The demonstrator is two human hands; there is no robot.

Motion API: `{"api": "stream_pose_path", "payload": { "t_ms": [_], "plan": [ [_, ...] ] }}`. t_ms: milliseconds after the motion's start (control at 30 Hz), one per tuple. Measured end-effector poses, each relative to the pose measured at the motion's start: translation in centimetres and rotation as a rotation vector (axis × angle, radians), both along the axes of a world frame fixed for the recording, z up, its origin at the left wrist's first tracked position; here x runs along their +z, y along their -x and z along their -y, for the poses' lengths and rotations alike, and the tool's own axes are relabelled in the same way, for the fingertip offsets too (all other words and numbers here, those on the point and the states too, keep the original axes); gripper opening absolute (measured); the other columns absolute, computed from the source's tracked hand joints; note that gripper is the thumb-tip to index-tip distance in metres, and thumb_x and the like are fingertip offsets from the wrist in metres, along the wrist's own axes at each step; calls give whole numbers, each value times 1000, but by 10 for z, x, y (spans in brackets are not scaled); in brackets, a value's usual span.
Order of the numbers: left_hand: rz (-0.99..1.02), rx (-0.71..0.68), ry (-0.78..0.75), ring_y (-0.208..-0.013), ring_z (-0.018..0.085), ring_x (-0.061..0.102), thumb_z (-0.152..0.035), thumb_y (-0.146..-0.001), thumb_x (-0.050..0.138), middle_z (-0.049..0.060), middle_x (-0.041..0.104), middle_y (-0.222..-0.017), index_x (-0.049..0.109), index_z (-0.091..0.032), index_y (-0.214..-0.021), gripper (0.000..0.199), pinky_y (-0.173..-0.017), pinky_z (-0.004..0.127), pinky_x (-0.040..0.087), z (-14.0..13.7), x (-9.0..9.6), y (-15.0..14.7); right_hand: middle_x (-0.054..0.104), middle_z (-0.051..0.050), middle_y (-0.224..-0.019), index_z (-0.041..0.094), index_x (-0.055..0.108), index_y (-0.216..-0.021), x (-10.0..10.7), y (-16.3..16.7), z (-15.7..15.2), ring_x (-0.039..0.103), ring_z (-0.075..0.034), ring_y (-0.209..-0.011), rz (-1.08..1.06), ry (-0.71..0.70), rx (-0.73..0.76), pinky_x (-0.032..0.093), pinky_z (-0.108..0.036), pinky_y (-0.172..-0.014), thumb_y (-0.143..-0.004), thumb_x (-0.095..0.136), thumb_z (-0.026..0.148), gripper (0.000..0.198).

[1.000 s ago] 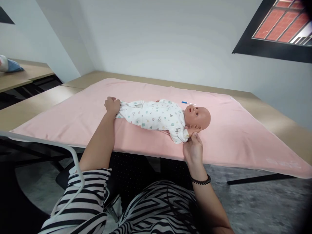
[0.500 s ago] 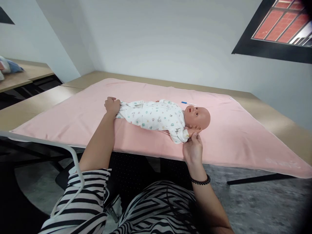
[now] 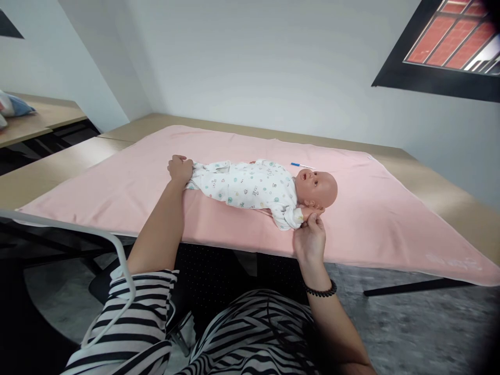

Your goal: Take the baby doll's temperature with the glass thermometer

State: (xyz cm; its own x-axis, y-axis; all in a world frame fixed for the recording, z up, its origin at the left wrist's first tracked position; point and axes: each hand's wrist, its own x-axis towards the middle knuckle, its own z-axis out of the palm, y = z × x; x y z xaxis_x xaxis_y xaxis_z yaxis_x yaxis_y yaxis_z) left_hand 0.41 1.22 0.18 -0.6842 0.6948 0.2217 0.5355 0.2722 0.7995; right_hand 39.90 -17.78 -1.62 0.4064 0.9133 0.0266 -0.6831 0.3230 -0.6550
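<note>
A baby doll [image 3: 255, 185] in a white printed romper lies on its back on a pink blanket [image 3: 390, 219], its head to the right. My left hand [image 3: 180, 169] is closed round the foot end of the romper, and the doll's feet are hidden there. At the other end, my right hand [image 3: 311, 240], palm up, has its thumb and fingers closed on the doll's near hand [image 3: 311, 212], beside the head. The doll's far arm lies along its other side, with a little of that hand showing. Just beyond the head rests a thin blue-and-white stick [image 3: 300, 165].
The blanket covers most of a wooden table [image 3: 425, 166] set against the wall. A grey metal tube [image 3: 121, 250] curves past my left arm. On another table [image 3: 50, 112] at far left lies a white and blue bundle [image 3: 17, 105].
My right hand has shifted very slightly, with the doll's hand still in its fingers. Otherwise, the doll and my left hand look the same.
</note>
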Motion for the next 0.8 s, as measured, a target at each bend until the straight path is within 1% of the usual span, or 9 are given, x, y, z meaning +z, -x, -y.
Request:
{"api": "stream_pose_path", "payload": {
  "t_ms": [167, 467, 700, 800],
  "plan": [
    [-26, -6, 27, -130, 38, 51, -20, -84, 58, 17, 59, -128, 57, -19, -106, 22, -114, 52, 39, 0, 1, 0, 73, -8, -118, 20, 66, -107, -1, 0, 0, 67, -19, -112, 17, -7, -4, 43, -49, -115, -81, 77, 31, 30],
    [-16, -9, 19, -131, 38, 50, -20, -83, 58, 18, 59, -129, 56, -19, -107, 23, -113, 53, 39, 1, 1, -1, 73, -7, -120, 21, 66, -106, -1, -1, 0, 68, -19, -110, 35, -15, 4, 44, -50, -113, -83, 77, 32, 28],
    [-32, -9, 23, -132, 37, 50, -20, -83, 58, 18, 59, -129, 57, -18, -108, 25, -115, 52, 37, 1, 1, -1, 74, -4, -112, 22, 66, -105, -2, -2, 0, 67, -17, -112, -7, -5, 7, 46, -46, -111, -83, 77, 29, 26],
    [-21, -15, 23, -132, 38, 49, -21, -83, 57, 18, 59, -130, 57, -19, -107, 25, -115, 52, 38, 2, 2, -2, 74, -4, -112, 22, 68, -106, 0, -2, 0, 66, -18, -114, -17, 8, 14, 47, -45, -110, -84, 77, 28, 24]
  ]
}}
